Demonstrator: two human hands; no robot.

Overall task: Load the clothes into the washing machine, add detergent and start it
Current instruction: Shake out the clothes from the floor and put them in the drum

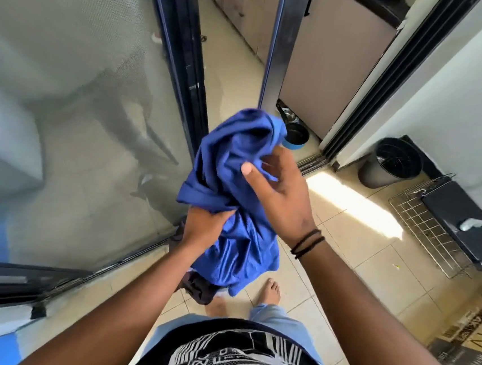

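The person is standing on the tiled floor (355,231) and holding a bunched blue shirt (233,187) in front of the waist, above the bare feet. The left hand (204,227) is clenching a fold low on the bundle, fingers wrapped into the cloth. The right hand (280,192) is lying half spread against the upper right of the bundle, thumb stretched across the front, fingertips tucking into a crease. A darker garment (198,290) is hanging below the shirt; whether the left hand is gripping it too is unclear. No washing machine is showing in this view.

The shirt is looking light, limp and a little slick, so loose ends will likely be dangling and trailing. Gathering it into a ball, with one hand under the sagging bottom, seems the safest hold for carrying.
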